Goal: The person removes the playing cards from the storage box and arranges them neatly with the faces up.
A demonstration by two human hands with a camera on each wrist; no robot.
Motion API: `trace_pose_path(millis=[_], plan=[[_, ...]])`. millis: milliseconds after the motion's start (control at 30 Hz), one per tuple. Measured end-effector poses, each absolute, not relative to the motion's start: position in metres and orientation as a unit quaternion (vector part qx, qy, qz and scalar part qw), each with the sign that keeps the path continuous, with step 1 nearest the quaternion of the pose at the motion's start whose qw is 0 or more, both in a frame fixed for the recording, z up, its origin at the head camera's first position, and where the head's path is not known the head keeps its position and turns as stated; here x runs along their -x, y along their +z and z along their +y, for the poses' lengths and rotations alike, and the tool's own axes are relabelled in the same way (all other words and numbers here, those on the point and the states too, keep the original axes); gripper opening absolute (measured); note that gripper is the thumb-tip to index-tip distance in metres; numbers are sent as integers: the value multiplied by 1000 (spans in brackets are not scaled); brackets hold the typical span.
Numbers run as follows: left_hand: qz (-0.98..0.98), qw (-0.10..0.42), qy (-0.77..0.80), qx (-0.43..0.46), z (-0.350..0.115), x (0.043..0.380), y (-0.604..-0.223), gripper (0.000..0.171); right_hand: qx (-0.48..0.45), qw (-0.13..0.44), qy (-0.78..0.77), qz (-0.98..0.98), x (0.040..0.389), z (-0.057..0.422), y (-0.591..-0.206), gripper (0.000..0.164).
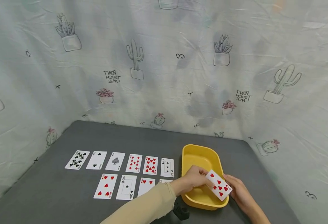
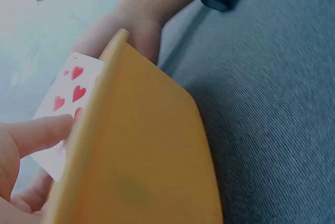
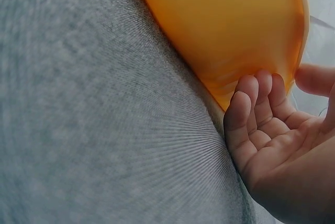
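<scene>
My left hand [image 1: 194, 179] reaches over a yellow plastic basin [image 1: 197, 152] and pinches a playing card [image 1: 218, 188] with several red hearts, face up and tilted above the basin. In the left wrist view, the card [image 2: 77, 92] shows past the basin's rim, with a finger across its face. At the basin's right side, my right hand [image 1: 238, 189] holds the rim near the card's lower right edge. In the right wrist view, its curled fingers [image 3: 264, 85] touch the outer wall, and the thumb lies at the rim, its tip hidden.
Face-up cards lie in two rows left of the basin, among them an ace of spades [image 1: 115, 161] and a five of hearts [image 1: 105, 186]. My left sleeve [image 1: 149, 203] covers part of the front row. A black object [image 1: 181, 210] is below my left wrist. Printed curtains [image 1: 164, 77] surround the grey table [image 1: 77, 193].
</scene>
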State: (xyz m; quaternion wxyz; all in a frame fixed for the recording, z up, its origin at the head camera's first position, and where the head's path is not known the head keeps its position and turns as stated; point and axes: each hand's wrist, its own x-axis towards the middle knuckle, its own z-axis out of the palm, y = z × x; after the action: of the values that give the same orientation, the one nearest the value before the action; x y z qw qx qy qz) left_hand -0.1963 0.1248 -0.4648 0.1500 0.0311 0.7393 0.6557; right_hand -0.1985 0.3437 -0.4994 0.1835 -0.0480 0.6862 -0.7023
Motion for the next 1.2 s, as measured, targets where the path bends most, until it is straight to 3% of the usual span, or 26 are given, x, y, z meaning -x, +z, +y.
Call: trace_pose_path(millis=[300,600,867,1200], plan=[[657,141,740,-43,94,196,-448,22,59,198,-690,694,202,343,-500,49],[659,72,747,-45,-2,172,-413,30,89,211,-684,693,200,344,-495,53],[671,8,740,51,-95,144,-414,33,90,208,-684,693,200,345,-494,52],[720,15,688,88,-212,119,-423,53,95,208,-688,689,198,345,-496,49]])
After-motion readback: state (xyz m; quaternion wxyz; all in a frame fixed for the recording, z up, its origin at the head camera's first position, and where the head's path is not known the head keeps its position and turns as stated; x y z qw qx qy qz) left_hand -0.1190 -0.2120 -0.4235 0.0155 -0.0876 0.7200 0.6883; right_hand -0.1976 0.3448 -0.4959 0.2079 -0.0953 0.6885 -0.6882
